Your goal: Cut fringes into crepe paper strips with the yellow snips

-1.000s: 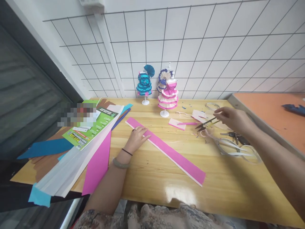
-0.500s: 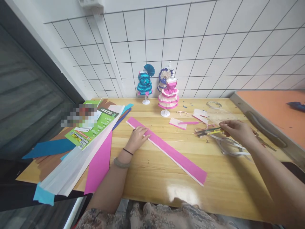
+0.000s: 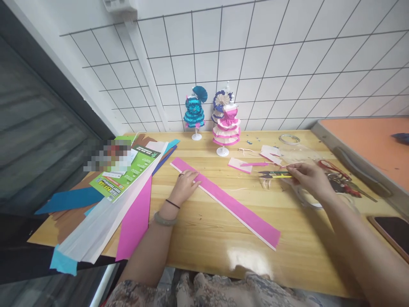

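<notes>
A long pink crepe paper strip [image 3: 236,202] with a white edge lies diagonally on the table. My left hand [image 3: 185,185] rests flat on its upper end, thumb apart from the fingers. To the right, my right hand [image 3: 303,175] is closed on thread snips [image 3: 275,174] with yellow and dark green handles; their blades point left above the table. Just beyond the blades are pink and white paper scraps [image 3: 241,165]. White ribbon loops [image 3: 311,200] lie partly hidden beneath my right hand.
Three small dress forms stand near the wall, in teal [image 3: 194,113], purple [image 3: 220,102] and pink-white [image 3: 226,128]. Paper sheets [image 3: 134,221] and a green packet [image 3: 131,170] pile at left. Red-handled scissors [image 3: 332,168], keys [image 3: 348,187] and a phone [image 3: 391,232] lie right.
My right hand has moved the snips slightly left and lifted them off the ribbon pile. The phone and red scissors show more now. My left hand stays on the strip.
</notes>
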